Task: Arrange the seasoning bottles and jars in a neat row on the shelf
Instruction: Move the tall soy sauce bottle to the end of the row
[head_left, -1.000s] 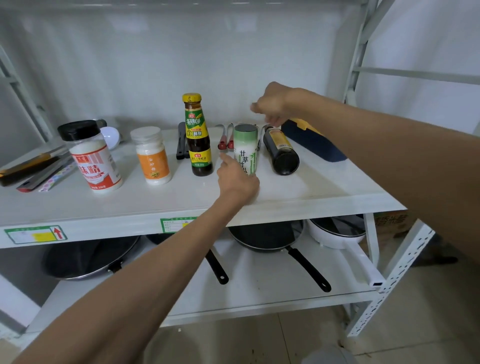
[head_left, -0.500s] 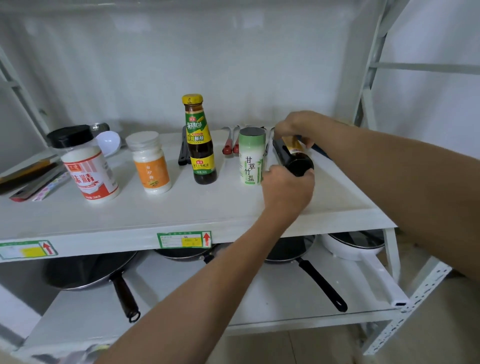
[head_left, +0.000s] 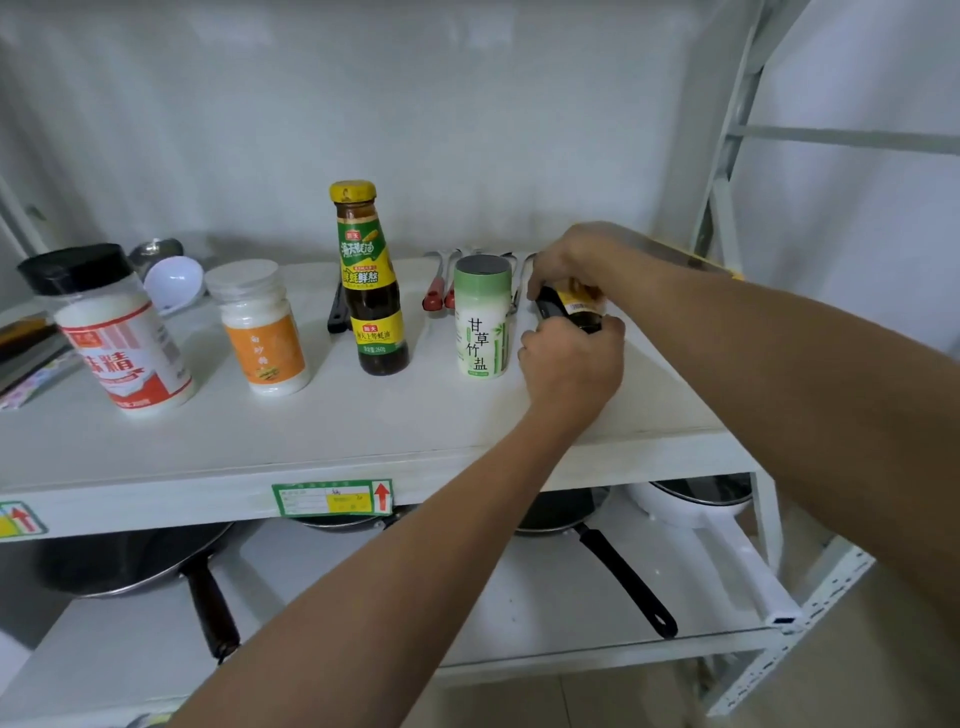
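On the white shelf (head_left: 363, 436) stand, left to right, a black-capped white jar with a red label (head_left: 119, 338), a white jar with an orange label (head_left: 262, 332), a tall dark sauce bottle with a yellow cap (head_left: 371, 291) and a green-and-white salt canister (head_left: 482, 317). Right of the canister lies a dark bottle with a yellow label (head_left: 569, 306), mostly hidden. My right hand (head_left: 576, 260) grips its upper part and my left hand (head_left: 571, 364) grips its base end.
Behind the row lie red-handled utensils (head_left: 439, 296), a black handle (head_left: 336, 312), a white ladle (head_left: 174, 283) and flat tools at far left (head_left: 26, 348). The lower shelf holds black pans (head_left: 613, 561) and a white pot (head_left: 691, 504). A shelf upright (head_left: 727, 156) stands at right.
My left hand left the salt canister and moved right to the lying dark bottle's base. My right hand came down onto that bottle. Both now hold it.
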